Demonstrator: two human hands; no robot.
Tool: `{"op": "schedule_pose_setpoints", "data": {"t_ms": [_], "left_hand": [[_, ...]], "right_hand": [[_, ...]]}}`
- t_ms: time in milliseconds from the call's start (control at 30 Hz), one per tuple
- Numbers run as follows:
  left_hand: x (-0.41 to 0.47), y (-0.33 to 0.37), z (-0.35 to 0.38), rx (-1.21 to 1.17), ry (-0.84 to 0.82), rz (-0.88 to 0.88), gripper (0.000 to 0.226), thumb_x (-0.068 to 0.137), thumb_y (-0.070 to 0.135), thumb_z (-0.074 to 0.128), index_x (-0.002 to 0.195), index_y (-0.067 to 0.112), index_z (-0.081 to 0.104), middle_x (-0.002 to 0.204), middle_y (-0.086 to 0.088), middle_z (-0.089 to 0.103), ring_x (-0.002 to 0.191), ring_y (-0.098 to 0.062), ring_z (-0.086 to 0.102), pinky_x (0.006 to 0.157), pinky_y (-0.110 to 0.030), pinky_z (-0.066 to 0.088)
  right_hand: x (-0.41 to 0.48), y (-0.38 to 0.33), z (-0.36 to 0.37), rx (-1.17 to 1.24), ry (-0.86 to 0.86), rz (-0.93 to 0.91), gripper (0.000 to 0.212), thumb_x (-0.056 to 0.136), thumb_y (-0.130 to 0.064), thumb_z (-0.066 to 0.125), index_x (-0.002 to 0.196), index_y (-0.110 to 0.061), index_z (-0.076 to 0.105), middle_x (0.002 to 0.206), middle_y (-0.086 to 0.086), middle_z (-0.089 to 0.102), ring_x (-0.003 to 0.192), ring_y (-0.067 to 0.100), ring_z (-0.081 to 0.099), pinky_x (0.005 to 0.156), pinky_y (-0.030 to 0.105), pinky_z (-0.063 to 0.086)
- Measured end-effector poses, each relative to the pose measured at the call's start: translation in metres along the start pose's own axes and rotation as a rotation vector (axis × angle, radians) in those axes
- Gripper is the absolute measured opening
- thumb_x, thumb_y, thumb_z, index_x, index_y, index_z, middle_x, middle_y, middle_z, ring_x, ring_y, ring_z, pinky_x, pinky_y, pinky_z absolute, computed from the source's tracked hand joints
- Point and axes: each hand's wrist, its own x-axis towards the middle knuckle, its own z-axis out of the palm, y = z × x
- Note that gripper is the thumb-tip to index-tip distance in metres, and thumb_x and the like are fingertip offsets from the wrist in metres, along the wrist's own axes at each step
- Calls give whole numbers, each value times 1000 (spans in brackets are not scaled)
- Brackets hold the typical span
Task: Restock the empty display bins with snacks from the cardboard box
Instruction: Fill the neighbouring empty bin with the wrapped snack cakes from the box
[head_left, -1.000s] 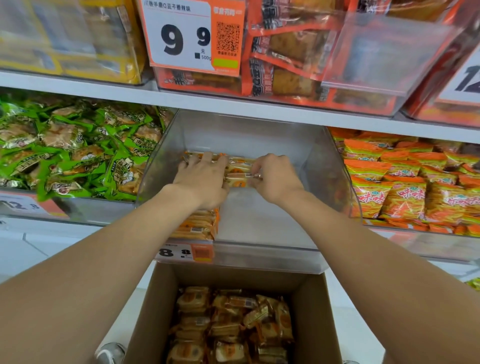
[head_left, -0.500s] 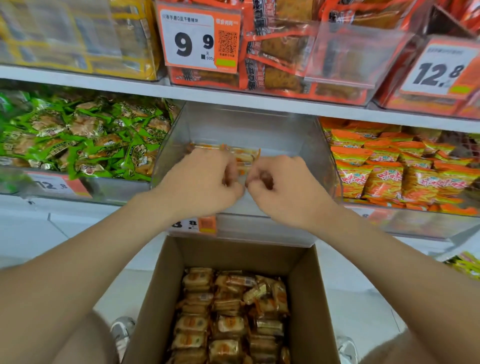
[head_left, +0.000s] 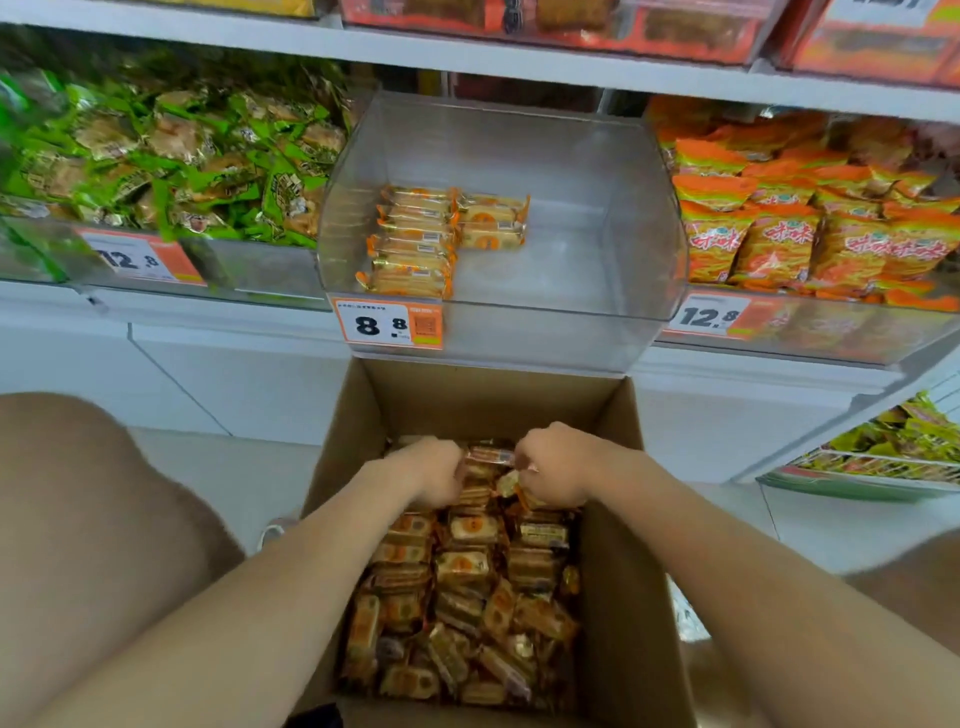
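Note:
An open cardboard box (head_left: 621, 467) on the floor holds several orange-and-gold wrapped snack packets (head_left: 467, 571). Both hands are down in the far end of the box. My left hand (head_left: 434, 470) and my right hand (head_left: 553, 467) have curled fingers around packets at the top of the pile, one packet (head_left: 488, 456) showing between them. Above the box, the clear display bin (head_left: 597, 249) holds a small stack of the same packets (head_left: 431, 239) at its left side; the rest of its floor is bare. An orange 8.8 price tag (head_left: 389, 323) is on the bin's front.
A bin of green-wrapped snacks (head_left: 171, 150) stands to the left, a bin of orange bags (head_left: 810, 218) to the right. An upper shelf (head_left: 467, 52) carries orange packs. Yellow-green packets (head_left: 893, 441) lie on a low rack at right. My knees flank the box.
Both hands left the packets stacked in the clear bin and dropped into the cardboard box. The view tilted down, so the box fills more of the frame.

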Motion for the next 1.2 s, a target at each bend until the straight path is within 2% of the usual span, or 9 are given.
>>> {"op": "schedule_pose_setpoints", "data": {"t_ms": [233,300,400,567,667,800,933,1067,1200], "left_hand": [[19,-21,95,-183,182,-183,24,94,15,69,98,38,65,109,5,69,97,-19,65,85,-40,60],[22,-23,113,-164,176,-243,20,94,27,73,111,33,67,125,-1,65,113,-25,62,94,-43,58],[18,-28,127,-203,127,-394,57,90,46,74,138,25,53,158,-12,26,145,-45,28,113,-57,43],[18,-40,142,-182,-84,-388,76,88,37,78,150,24,35,165,-13,9,149,-51,17,118,-57,37],[15,-44,145,-92,-60,-330,60,94,11,70,146,23,42,160,-11,28,145,-41,33,116,-49,44],[12,-44,137,-146,63,-269,25,93,14,70,114,25,62,120,-2,63,104,-22,61,93,-36,56],[13,-41,130,-202,65,-216,33,78,48,73,107,36,66,114,6,62,116,-23,56,104,-44,48],[13,-32,112,-778,142,-197,27,89,45,70,113,36,63,117,20,61,117,-8,57,100,-30,46],[5,-25,86,-1230,116,-134,36,88,28,77,122,19,72,113,-2,78,108,-21,74,101,-48,59]], "right_hand": [[41,14,74,229,67,262,17,101,-23,56,85,-20,56,98,6,65,87,27,65,74,40,57],[50,10,98,321,46,274,13,103,-23,55,94,-18,64,97,4,65,83,22,64,73,38,59],[52,-7,125,379,67,213,18,105,-25,54,115,-22,69,105,1,69,89,19,66,81,40,62],[62,-30,155,204,11,85,47,99,-22,66,144,-21,53,139,6,58,125,29,57,105,45,51],[67,-39,174,96,-22,66,78,90,-20,76,156,-22,35,157,12,37,142,35,40,119,49,35],[68,-43,185,35,-54,90,80,90,-9,74,156,-17,32,161,19,23,140,41,41,119,50,34],[65,-37,179,215,-45,108,63,89,-34,75,143,-23,45,137,8,56,121,33,60,108,47,47],[54,-28,154,625,54,171,45,82,-45,69,123,-33,54,102,-8,66,101,23,64,95,47,56],[38,-23,115,788,116,114,46,84,-44,73,124,-29,56,110,-7,67,101,17,65,93,44,58]]}}
